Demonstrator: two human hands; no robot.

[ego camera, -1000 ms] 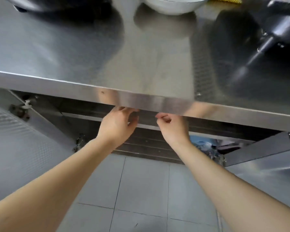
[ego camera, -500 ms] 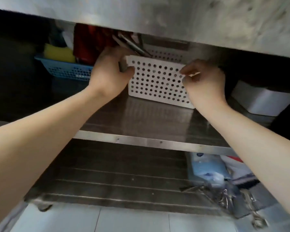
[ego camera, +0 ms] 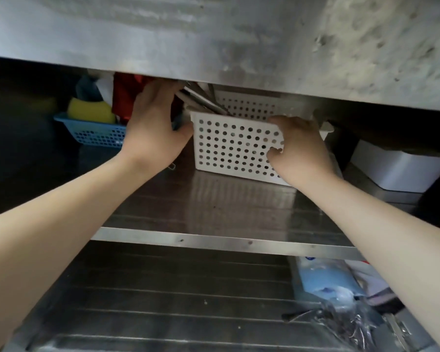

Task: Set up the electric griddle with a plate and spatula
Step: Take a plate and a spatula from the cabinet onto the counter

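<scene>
Under counter | hands: L [ego camera: 154, 130] + R [ego camera: 300, 148] flank white basket [ego camera: 229, 148]; utensils [ego camera: 201, 100] inside

- Tabletop edge [ego camera: 214, 47] hangs low over the white basket [ego camera: 229, 146], leaving a narrow gap above it.
- Shelf [ego camera: 239, 207] in front lies bare.
- Blue basket [ego camera: 94, 133] crowds the left.

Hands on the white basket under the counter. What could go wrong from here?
1. Long metal utensils stick up out of the white perforated basket close under the counter edge; pulled forward, they may catch or tip out.
2. The left hand is wedged between the basket and the red item by the blue basket; it could knock those.
3. The right hand grips only the front corner, so the basket may twist.
</scene>
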